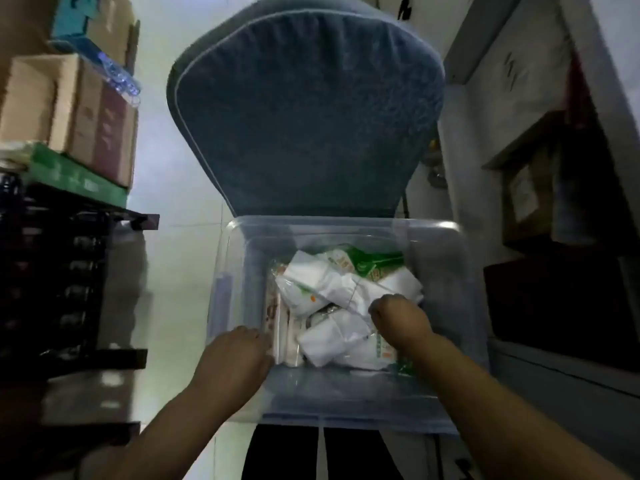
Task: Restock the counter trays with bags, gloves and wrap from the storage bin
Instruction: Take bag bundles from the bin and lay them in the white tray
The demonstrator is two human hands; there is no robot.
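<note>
Both hands in the clear storage bin [346, 407]. My left hand [235, 358] grip is closed on a flat clear pack [277, 327] at the bin's left side. R hand [398, 320] is curled into white packets [332, 341], can't tell if gripping

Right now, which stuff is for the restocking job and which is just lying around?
For the job: bin, white packs, green pack, left hand, right hand.

Just lying about: blue cushion, cardboard boxes, dark rack.

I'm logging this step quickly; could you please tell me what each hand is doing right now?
Left hand: curled at the clear plastic storage bin; grip cannot be told.
Right hand: closed among white plastic packets; hold unclear.
</note>
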